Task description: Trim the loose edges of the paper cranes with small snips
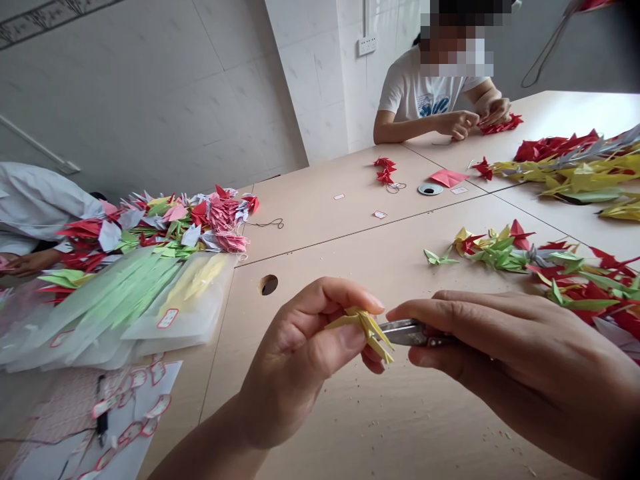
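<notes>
A left hand [295, 360] pinched a folded yellow paper crane [363, 333] between thumb and fingers, above a pale beige laminate counter [350, 427], while a right hand [505, 353] closed its grip around small steel snips [407, 332] just beside the paper. A slipped blade could have nicked the fingers or torn the thin wing; too tight a pinch risked crushing its creases.

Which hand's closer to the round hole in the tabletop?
Left. The left hand is just below and to the right of the round hole, pinching a yellow paper crane. The right hand, gripping a metal tool, is much farther right.
</notes>
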Demonstrator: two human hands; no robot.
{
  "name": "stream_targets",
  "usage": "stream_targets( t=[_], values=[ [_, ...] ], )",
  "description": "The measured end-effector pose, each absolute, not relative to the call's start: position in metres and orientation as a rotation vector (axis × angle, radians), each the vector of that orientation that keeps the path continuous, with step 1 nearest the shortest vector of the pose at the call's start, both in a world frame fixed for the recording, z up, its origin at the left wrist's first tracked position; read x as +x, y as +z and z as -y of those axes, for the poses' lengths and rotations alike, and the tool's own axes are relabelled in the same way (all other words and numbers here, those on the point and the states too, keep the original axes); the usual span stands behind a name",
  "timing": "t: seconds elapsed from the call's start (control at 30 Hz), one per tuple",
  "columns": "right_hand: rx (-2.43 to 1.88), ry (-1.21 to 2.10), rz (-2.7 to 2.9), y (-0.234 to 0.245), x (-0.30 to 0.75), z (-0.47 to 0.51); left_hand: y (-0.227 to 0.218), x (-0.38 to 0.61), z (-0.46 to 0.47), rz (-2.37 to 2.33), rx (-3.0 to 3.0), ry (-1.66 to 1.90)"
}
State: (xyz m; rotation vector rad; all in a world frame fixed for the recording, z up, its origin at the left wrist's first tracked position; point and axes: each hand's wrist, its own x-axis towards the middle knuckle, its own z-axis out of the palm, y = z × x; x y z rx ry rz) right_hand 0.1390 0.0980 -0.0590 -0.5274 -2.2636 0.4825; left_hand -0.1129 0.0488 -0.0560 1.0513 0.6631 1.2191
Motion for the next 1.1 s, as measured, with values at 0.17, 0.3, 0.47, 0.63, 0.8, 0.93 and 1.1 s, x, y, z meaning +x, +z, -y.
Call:
stream_targets(
  t=[0.17,0.3,0.47,0.63,0.8,0.93,1.1],
  values=[
    [-0.534,0.410,2.266,-0.059,0.141,-0.096,-0.056,-0.114,-0.049,-0.683,1.065,1.222],
    [-0.545,0.448,2.246,-0.059,0.141,-0.096,-0.053,-0.113,-0.050,-0.708,1.044,1.230],
    [-0.572,0.501,2.241,-0.058,0.141,-0.098,-0.054,-0.113,-0.049,-0.708,1.052,1.232],
    [-0.532,0.433,2.283,-0.054,0.143,-0.097,-0.054,-0.114,-0.049,-0.701,1.062,1.226],
    [-0.502,0.432,2.308,-0.053,0.143,-0.103,-0.053,-0.113,-0.051,-0.660,1.030,1.214],
    [-0.627,0.490,2.217,-0.064,0.148,-0.098,-0.052,-0.112,-0.049,-0.730,1.061,1.271],
    [-0.791,0.538,2.104,-0.085,0.155,-0.087,-0.048,-0.108,-0.046,-0.818,1.129,1.410]
  ],
)
